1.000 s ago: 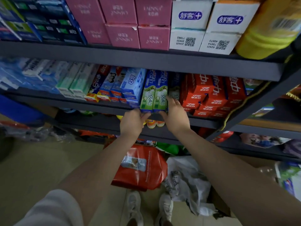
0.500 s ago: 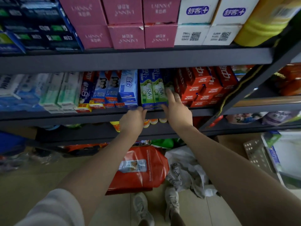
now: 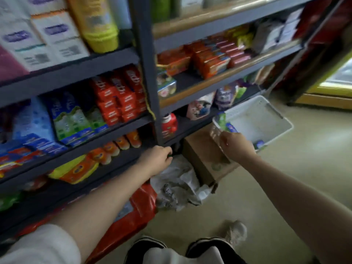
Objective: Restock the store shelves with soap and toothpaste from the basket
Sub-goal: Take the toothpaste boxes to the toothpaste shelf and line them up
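Both hands have left the row of green boxes they were squaring up half a second ago, and the view has swung right, so the basket now sits at right of centre instead of at the frame's edge. The right hand has gone to the near corner of the basket and curls around something there; a green-and-blue box stands up just above the knuckles, and the fingers seem to grip it, though blur hides the contact itself. The left hand hangs low at centre, in front of the dark shelf post, fingers loosely curled; a small dark speck shows at the fingertips, but I cannot tell whether it holds anything.

As for progress, the toothpaste shelf at left of the frame looks well filled: green boxes stand in a tight row beside red boxes, with blue packs further left. The white basket rests on a cardboard carton on the floor, and much of its bottom shows bare. Besides the box at the hand, one more blue-and-green item lies by its near rim; what else is inside is hidden by the arm. My judgement is that the restocking is near its end, with only the last few items left to shelve. Whether any soap remains I cannot tell.
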